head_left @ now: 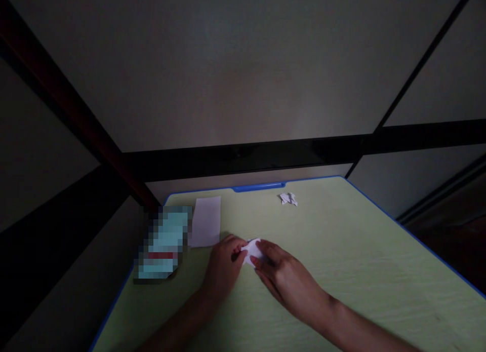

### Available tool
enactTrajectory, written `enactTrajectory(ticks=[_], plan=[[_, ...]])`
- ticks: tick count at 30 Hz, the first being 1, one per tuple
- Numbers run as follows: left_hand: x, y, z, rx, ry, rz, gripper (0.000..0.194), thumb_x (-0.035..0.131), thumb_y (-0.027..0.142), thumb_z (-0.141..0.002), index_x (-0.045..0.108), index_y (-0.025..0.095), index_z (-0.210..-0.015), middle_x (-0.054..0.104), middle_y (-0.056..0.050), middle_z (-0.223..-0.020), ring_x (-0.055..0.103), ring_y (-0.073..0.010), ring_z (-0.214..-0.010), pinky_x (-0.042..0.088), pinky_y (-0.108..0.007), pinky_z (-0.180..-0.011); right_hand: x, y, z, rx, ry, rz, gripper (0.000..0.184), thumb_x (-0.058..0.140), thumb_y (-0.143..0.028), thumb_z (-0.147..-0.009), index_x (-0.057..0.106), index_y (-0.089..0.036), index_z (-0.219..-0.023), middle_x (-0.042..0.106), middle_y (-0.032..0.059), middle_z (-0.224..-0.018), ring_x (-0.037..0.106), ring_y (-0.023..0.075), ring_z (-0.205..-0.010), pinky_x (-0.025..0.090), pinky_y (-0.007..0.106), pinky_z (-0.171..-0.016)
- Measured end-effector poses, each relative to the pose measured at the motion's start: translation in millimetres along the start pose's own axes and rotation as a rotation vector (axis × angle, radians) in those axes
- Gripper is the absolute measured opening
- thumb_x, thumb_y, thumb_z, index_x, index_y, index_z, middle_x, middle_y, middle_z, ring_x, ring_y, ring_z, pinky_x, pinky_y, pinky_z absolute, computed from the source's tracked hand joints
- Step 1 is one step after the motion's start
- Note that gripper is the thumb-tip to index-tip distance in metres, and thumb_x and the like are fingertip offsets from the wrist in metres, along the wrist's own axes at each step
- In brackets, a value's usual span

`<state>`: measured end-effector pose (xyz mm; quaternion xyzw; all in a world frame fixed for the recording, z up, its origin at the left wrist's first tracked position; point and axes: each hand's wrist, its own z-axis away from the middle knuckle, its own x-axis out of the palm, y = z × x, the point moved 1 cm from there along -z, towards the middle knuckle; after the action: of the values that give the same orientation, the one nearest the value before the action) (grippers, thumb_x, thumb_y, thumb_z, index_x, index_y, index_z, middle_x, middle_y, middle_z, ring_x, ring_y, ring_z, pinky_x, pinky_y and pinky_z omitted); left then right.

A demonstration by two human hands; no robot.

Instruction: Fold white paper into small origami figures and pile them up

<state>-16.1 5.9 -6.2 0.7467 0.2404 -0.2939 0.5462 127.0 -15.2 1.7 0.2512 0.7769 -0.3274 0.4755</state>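
Left hand (pixel 224 261) and right hand (pixel 284 271) both pinch one small white paper (pixel 253 249), low in the middle of the frame. At the left, a blurry blue-green thing (pixel 165 240) lies on the table (pixel 360 250); no words on it can be read. Just right of it is a white sheet (pixel 207 221), longer from top to bottom. Next, the left hand's fingers hold the small paper's left end, and the right hand's hold its right end. Neither hand is nearer. Fingers hide which way it is longest. Farther up and right are white paper bits (pixel 288 198). I can read no writing.
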Motion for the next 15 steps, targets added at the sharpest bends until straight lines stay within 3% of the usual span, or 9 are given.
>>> enactTrajectory(ticks=[4, 11, 15], plan=[[-0.5, 0.4, 2.5, 0.038, -0.008, -0.05, 0.019, 0.046, 0.011, -0.07, 0.056, 0.015, -0.054, 0.052, 0.0, -0.058, 0.049, -0.011, -0.057, 0.037, -0.022, -0.053, -3.4, -0.3, -1.3, -0.004, -0.019, 0.024, 0.021, 0.044, -0.019, -0.078, 0.061, -0.013, -0.091, 0.057, 0.0126, -0.101, 0.049, 0.021, -0.098, 0.043, 0.035, -0.084], [-0.3, 1.0, 9.1, 0.275, 0.005, -0.383, 0.022, 0.044, 0.011, -0.072, 0.057, 0.017, -0.055, 0.052, -0.001, -0.055, 0.046, -0.0126, -0.055, 0.036, -0.025, -0.055, -3.8, 0.9, -0.2, -0.006, -0.072, 0.063, 0.022, 0.045, -0.019, -0.078, 0.06, -0.016, -0.094, 0.056, 0.0092, -0.105, 0.046, 0.0212, -0.101, 0.041, 0.035, -0.086], [-0.3, -1.8, 5.4, 0.095, 0.03, -0.312, 0.015, 0.046, 0.014, -0.07, 0.052, 0.016, -0.057, 0.051, 0.0, -0.057, 0.046, -0.0117, -0.056, 0.035, -0.023, -0.054, -1.9, 1.8, 1.2, -0.005, -0.061, 0.072, 0.021, 0.046, -0.019, -0.077, 0.06, -0.016, -0.094, 0.055, 0.0097, -0.107, 0.046, 0.0221, -0.101, 0.043, 0.037, -0.083]])
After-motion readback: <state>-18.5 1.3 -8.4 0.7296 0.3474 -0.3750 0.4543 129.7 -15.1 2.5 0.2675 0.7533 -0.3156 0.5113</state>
